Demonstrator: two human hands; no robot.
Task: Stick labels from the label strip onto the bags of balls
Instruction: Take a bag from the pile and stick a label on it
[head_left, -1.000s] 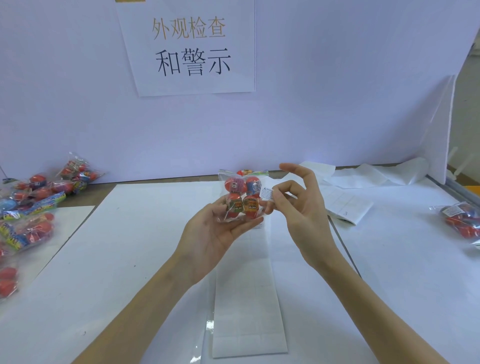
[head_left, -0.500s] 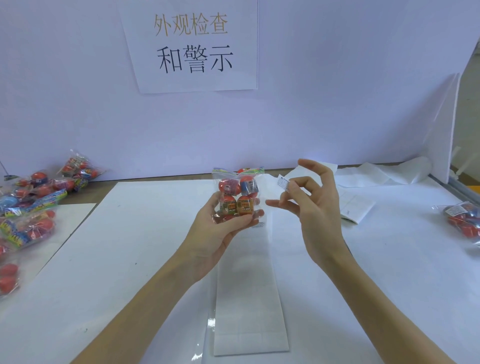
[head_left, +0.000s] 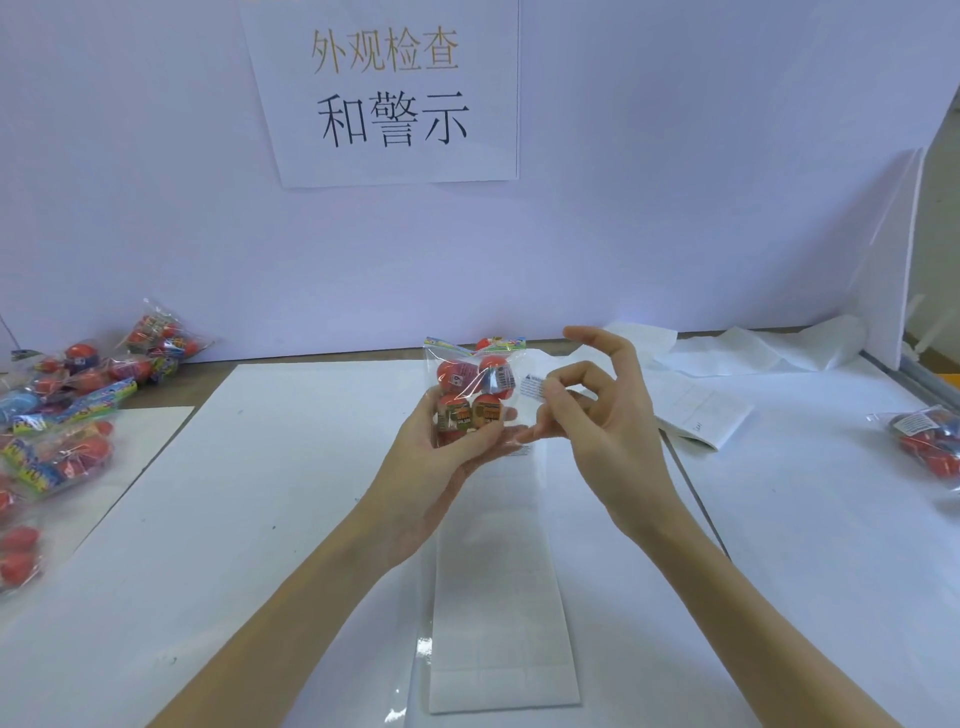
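Note:
My left hand (head_left: 441, 462) holds a clear bag of red and orange balls (head_left: 474, 395) upright above the table's middle, fingers curled round its lower half. My right hand (head_left: 597, 421) pinches a small white printed label (head_left: 533, 387) between thumb and forefinger, right at the bag's right edge. Whether the label touches the bag I cannot tell. The long white label strip (head_left: 498, 597) lies flat on the table below both hands, running toward me.
A pile of several bags of balls (head_left: 67, 410) sits at the left edge. One labelled bag (head_left: 930, 441) lies at the far right. Crumpled backing paper (head_left: 737, 348) and a folded sheet (head_left: 696, 410) lie behind my right hand. A white board with a paper sign (head_left: 387, 88) stands behind.
My right hand drew the label away to the right of the bag, then brought it back to the bag's right edge. The left hand shifted the bag slightly.

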